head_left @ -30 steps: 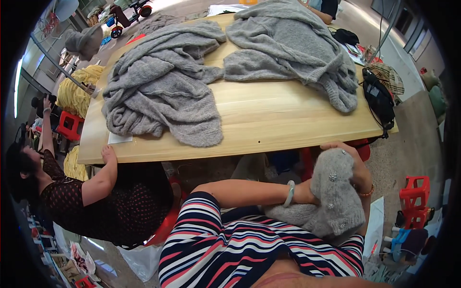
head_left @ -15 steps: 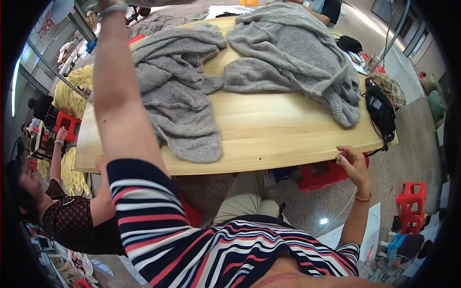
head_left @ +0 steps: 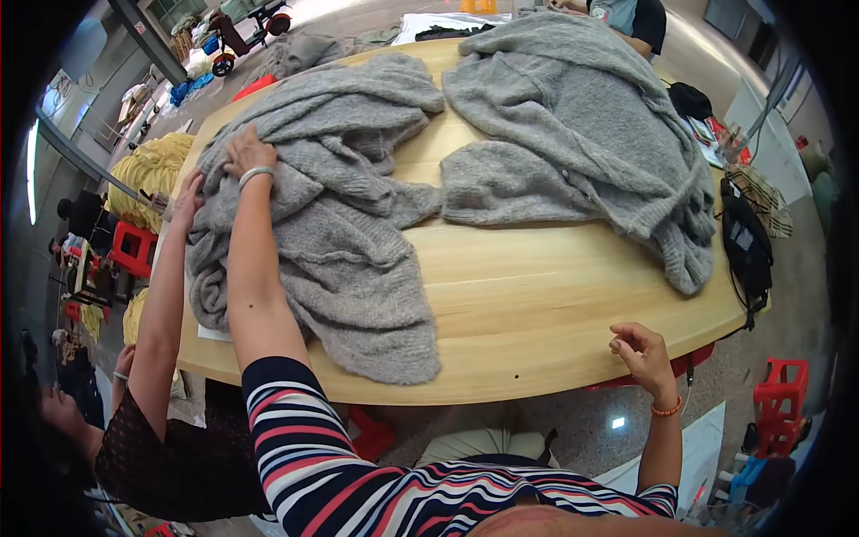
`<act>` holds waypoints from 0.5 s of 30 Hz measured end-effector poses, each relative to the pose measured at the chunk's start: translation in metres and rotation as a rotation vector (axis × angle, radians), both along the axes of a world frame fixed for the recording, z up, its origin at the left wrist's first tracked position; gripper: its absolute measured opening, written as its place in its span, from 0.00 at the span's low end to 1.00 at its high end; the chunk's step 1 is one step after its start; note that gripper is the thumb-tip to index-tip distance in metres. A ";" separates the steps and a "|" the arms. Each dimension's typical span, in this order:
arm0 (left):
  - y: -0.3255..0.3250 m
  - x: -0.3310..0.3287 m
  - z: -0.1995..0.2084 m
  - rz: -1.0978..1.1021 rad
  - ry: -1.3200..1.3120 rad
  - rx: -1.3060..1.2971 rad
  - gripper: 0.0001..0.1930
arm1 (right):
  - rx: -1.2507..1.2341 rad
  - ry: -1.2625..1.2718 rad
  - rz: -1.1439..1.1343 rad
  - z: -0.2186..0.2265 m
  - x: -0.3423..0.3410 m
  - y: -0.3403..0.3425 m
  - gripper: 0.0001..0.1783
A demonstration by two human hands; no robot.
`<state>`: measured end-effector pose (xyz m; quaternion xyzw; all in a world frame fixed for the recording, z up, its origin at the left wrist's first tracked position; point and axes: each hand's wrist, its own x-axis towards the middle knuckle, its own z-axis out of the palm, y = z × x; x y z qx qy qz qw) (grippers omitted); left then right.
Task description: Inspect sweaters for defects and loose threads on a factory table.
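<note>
My left hand (head_left: pixel 250 156), with a pale bracelet at the wrist, lies on top of the left heap of grey knit garments (head_left: pixel 358 259). Its fingers look spread over the wool. My right hand (head_left: pixel 646 360) hovers by the table's front edge, fingers loosely curled, thumb apart and nothing in them. Farther right on the table spreads another grey knit garment (head_left: pixel 582 134), buttoned and with ribbed edges. A co-worker's hand (head_left: pixel 187 204) rests on the left side of the heap, beside mine.
The pale wooden table (head_left: pixel 510 277) has a curved front edge. A black bag (head_left: pixel 744 237) hangs at its right edge. Red stools (head_left: pixel 780 394) stand on the floor, with a yellow pile (head_left: pixel 150 179) at left. Another person (head_left: pixel 631 22) sits at the far side.
My left hand has come down from the top edge of the view onto the left heap. The co-worker's hand has reached up to the heap's side. The view has shifted.
</note>
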<state>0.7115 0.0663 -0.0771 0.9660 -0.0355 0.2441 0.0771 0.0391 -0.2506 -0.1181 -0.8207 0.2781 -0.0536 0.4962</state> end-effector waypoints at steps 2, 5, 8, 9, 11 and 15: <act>-0.031 -0.002 0.011 -0.045 -0.066 0.084 0.21 | 0.068 -0.049 -0.111 -0.010 0.000 -0.004 0.13; -0.062 -0.008 0.009 -0.145 -0.243 0.097 0.16 | 0.089 -0.028 -0.086 -0.011 0.017 0.000 0.12; -0.079 -0.017 0.002 -0.250 -0.317 0.043 0.14 | 0.116 -0.058 -0.098 -0.016 0.022 0.003 0.11; -0.074 -0.014 0.006 -0.237 -0.324 0.047 0.14 | 0.135 -0.084 -0.109 -0.017 0.023 0.005 0.11; -0.070 -0.019 0.020 -0.176 -0.091 -0.336 0.13 | 0.156 -0.085 -0.101 -0.024 0.020 0.003 0.11; -0.125 -0.100 0.072 -0.707 -0.331 -0.697 0.13 | 0.200 -0.104 -0.076 -0.030 0.012 -0.006 0.13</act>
